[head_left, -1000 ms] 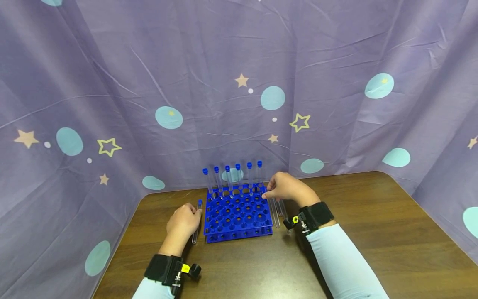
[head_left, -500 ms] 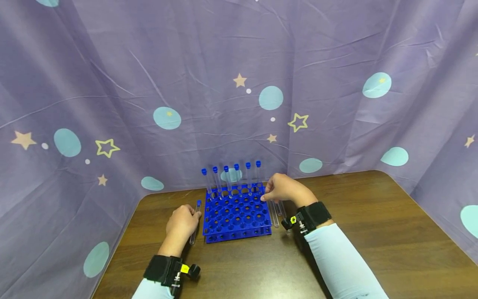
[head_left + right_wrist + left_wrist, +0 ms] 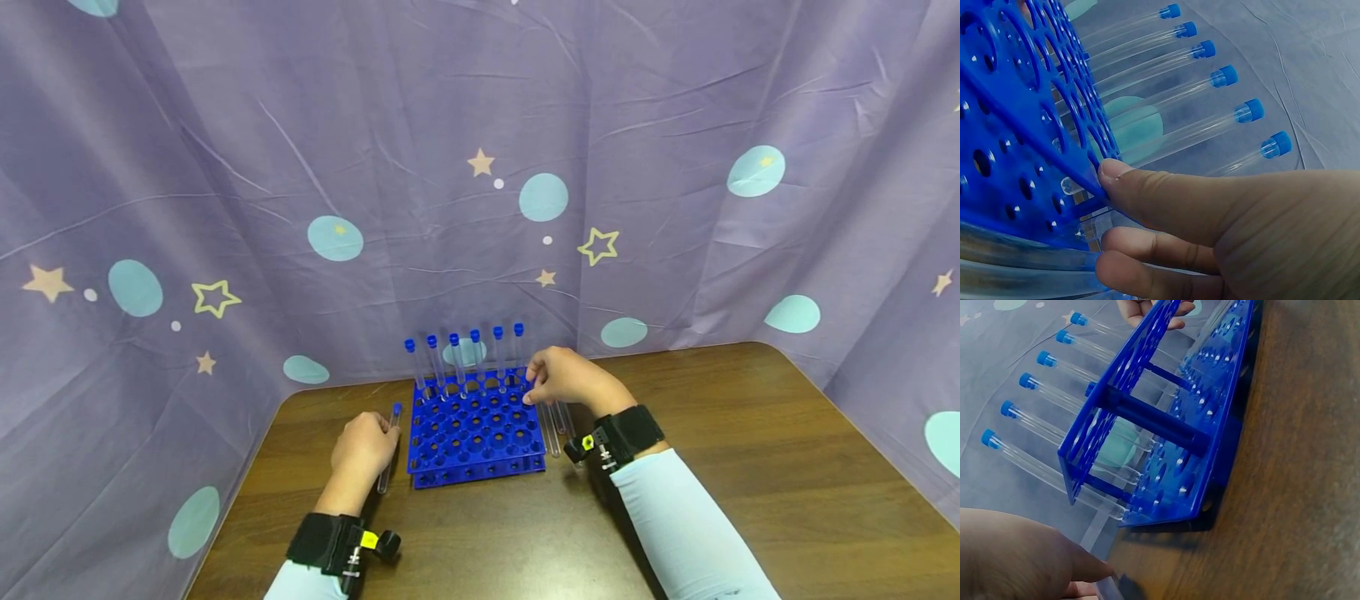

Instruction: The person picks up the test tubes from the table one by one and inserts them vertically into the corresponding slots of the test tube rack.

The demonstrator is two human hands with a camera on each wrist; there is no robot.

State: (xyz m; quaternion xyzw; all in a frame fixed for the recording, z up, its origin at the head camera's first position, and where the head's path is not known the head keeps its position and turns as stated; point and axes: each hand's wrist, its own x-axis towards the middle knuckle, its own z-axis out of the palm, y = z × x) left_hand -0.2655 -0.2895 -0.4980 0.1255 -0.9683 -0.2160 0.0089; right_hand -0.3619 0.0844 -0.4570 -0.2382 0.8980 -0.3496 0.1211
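Note:
A blue test tube rack (image 3: 476,429) stands on the table, with several clear, blue-capped test tubes (image 3: 453,367) upright along its back row. Left of it, my left hand (image 3: 365,450) pinches another capped test tube (image 3: 390,450), tilted, its cap pointing away from me. In the left wrist view, only a short piece of this tube (image 3: 1107,587) shows beside the thumb. My right hand (image 3: 567,377) grips the rack's right edge; in the right wrist view the thumb (image 3: 1124,181) lies on the upper plate and the fingers (image 3: 1141,265) curl below it.
More clear tubes (image 3: 553,429) lie on the table along the rack's right side, partly under my right hand. The brown wooden table (image 3: 480,542) reaches back to a purple patterned curtain (image 3: 420,208).
My left hand and its test tube have shifted slightly left, away from the rack, and a little toward me. The right hand stays at the rack's edge, its fingers moving slightly.

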